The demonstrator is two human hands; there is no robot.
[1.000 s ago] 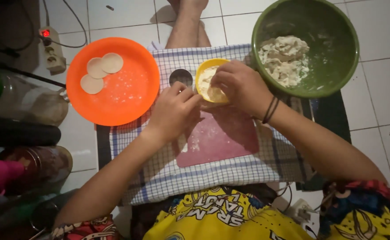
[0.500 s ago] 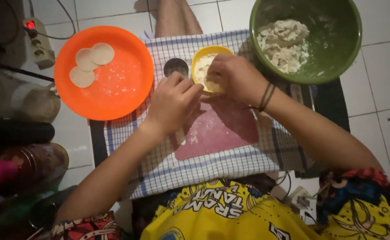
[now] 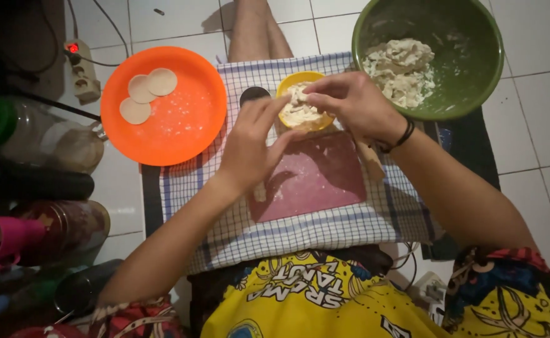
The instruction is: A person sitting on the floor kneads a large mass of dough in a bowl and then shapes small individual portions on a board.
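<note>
My right hand (image 3: pixel 350 103) pinches a bit of pale dough at the rim of a small yellow bowl (image 3: pixel 301 112) filled with dough or flour. My left hand (image 3: pixel 250 144) hovers just left of that bowl with fingers spread, holding nothing that I can see. Under both hands a floured pink board (image 3: pixel 315 178) lies on a blue-and-white checked cloth (image 3: pixel 225 219). A small dark round lid (image 3: pixel 253 94) sits left of the yellow bowl.
An orange plate (image 3: pixel 168 125) with three flat dough discs (image 3: pixel 144 92) lies at the left. A green bowl (image 3: pixel 475 56) of rough dough (image 3: pixel 400 66) stands at the upper right. Bottles and jars (image 3: pixel 43 150) crowd the left edge beside a power strip (image 3: pixel 82 72). A bare leg (image 3: pixel 253 31) stretches ahead.
My right hand has lifted a pinch of dough at the yellow bowl's rim. My left hand has opened its fingers and drawn slightly back from the bowl.
</note>
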